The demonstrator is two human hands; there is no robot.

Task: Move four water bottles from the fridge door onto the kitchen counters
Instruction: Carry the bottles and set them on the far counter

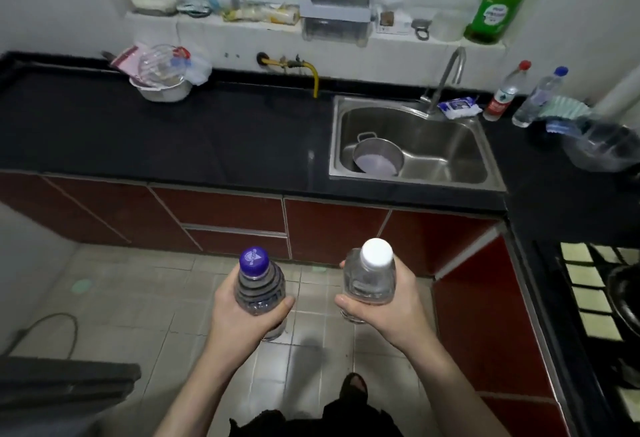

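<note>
My left hand (239, 312) grips a clear ribbed water bottle with a purple cap (258, 281), held upright above the tiled floor. My right hand (391, 305) grips a clear squarish bottle with a white cap (372, 275), also upright. Both bottles hang in front of the red cabinets, short of the black counter (173, 132). On the counter at the far right stand two more bottles, one with a red cap (504, 92) and one with a blue cap (540, 97).
A steel sink (433, 146) holds a small pot (379, 156). A covered bowl (162, 76) sits at the counter's back left. A clear plastic container (602, 149) and a cloth lie at the right. A gas stove (602, 291) occupies the right counter. A dark fridge edge (65, 381) shows at lower left.
</note>
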